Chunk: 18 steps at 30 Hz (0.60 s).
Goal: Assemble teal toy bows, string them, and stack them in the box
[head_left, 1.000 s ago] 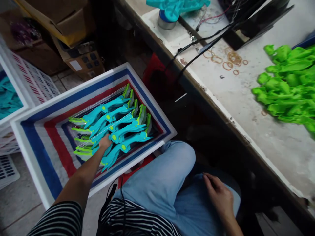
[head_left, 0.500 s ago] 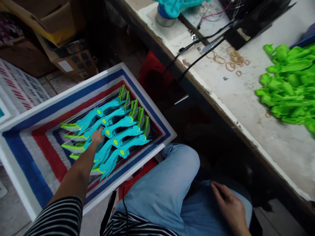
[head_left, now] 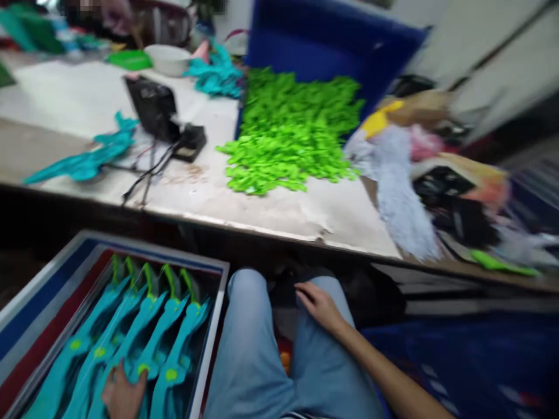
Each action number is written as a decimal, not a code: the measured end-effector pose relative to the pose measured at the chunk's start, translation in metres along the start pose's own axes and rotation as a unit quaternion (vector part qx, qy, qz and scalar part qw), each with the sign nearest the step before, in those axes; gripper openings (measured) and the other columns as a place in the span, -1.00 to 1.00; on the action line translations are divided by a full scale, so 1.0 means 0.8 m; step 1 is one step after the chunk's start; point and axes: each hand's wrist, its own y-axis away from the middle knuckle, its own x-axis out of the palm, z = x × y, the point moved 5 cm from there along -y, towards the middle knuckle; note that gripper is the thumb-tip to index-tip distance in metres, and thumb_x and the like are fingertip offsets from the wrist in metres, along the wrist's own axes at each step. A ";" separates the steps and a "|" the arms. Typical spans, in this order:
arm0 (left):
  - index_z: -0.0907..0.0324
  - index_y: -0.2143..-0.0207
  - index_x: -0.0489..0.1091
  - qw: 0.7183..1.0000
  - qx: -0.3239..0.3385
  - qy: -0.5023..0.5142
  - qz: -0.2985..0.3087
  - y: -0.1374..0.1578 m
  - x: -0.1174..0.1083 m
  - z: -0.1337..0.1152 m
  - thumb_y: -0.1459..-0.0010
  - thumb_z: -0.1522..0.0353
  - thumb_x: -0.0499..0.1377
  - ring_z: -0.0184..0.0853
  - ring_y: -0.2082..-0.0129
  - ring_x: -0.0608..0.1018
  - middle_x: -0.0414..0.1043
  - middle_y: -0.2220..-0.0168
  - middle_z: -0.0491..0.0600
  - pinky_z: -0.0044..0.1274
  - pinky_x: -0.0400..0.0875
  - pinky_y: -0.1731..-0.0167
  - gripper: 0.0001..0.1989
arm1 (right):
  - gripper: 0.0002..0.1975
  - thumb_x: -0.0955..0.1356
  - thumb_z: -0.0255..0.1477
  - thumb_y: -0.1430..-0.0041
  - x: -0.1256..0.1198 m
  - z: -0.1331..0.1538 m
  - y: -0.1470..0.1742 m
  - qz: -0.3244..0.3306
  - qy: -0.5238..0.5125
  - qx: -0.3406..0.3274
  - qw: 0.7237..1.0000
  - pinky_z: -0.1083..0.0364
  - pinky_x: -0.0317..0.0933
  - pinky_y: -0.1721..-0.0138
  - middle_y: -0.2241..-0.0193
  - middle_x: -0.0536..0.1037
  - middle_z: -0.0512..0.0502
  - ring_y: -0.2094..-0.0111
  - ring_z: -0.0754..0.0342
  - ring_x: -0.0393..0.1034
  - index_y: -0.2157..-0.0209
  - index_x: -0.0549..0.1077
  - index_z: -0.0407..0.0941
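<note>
Several turquoise plastic pieces (head_left: 148, 317) that look like toy bows, with bright green tips and thin strings, lie side by side in a white crate (head_left: 220, 302) at lower left. My left hand (head_left: 124, 396) is down among them, its thumb and fingers on either side of a middle bow's grip. How firmly they press is blurred. My right hand (head_left: 321, 305) rests on my right thigh, fingers stretched out and holding nothing.
Above the crate runs a white worktable (head_left: 279, 215). A heap of bright green plastic parts (head_left: 283, 151) spills from a tilted blue bin (head_left: 314, 41). Left of it are a black device (head_left: 152, 107) with cables and another turquoise piece (head_left: 87, 160). Bags and cloth (head_left: 402, 186) lie right.
My view has swung right and up toward the table, so the crate now sits lower left. My left hand remains among the bows; my right hand stays on my thigh.
</note>
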 end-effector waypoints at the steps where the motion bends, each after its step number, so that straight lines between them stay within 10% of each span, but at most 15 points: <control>1: 0.38 -0.09 0.24 0.999 0.028 0.036 -0.019 0.005 -0.001 -0.034 0.01 0.06 -0.05 0.18 -0.08 0.37 0.31 -0.05 0.38 -0.10 0.27 -0.02 -0.28 | -0.68 0.17 -0.31 -0.25 -0.010 0.003 0.007 -0.023 -0.007 -0.007 1.000 0.04 0.39 0.21 0.32 0.58 -0.15 0.27 0.01 0.50 0.22 0.50 -0.11; 6: 0.26 0.11 0.38 0.934 0.293 0.188 -0.074 0.065 -0.067 -0.310 -0.07 0.02 -0.05 0.05 -0.05 0.41 0.39 0.06 0.28 -0.18 0.23 -0.10 -0.44 | -0.73 0.18 -0.34 -0.30 -0.100 0.014 0.073 -0.148 -0.011 -0.018 0.989 0.13 0.38 0.31 0.36 0.55 -0.13 0.35 0.09 0.46 0.24 0.47 -0.12; 11: 0.13 0.19 0.38 0.816 0.522 0.246 0.027 0.184 -0.109 -0.562 -0.15 0.09 -0.06 -0.14 -0.05 0.42 0.42 0.08 0.12 -0.28 0.23 -0.14 -0.61 | -0.78 0.24 -0.38 -0.29 -0.273 0.060 0.223 -0.322 0.141 0.051 0.935 0.16 0.38 0.21 0.31 0.57 -0.11 0.25 0.12 0.48 0.16 0.47 -0.11; 16: 0.11 0.30 0.41 0.703 0.648 0.232 0.179 0.287 -0.048 -0.645 -0.12 0.09 -0.03 -0.13 -0.02 0.44 0.46 0.16 0.11 -0.27 0.25 -0.12 -0.64 | -0.66 0.19 -0.23 -0.29 -0.453 0.082 0.414 -0.430 0.403 0.298 0.751 0.10 0.38 0.21 0.34 0.60 -0.04 0.29 0.11 0.52 0.27 0.53 -0.06; 18: 0.12 0.34 0.42 0.690 0.655 0.217 0.217 0.304 -0.016 -0.643 -0.08 0.09 -0.01 -0.10 0.04 0.47 0.48 0.21 0.11 -0.26 0.30 -0.08 -0.64 | -0.48 0.13 -0.05 -0.22 -0.494 0.037 0.470 -0.368 0.408 0.390 0.739 0.10 0.36 0.27 0.39 0.60 -0.03 0.32 0.11 0.52 0.30 0.55 -0.09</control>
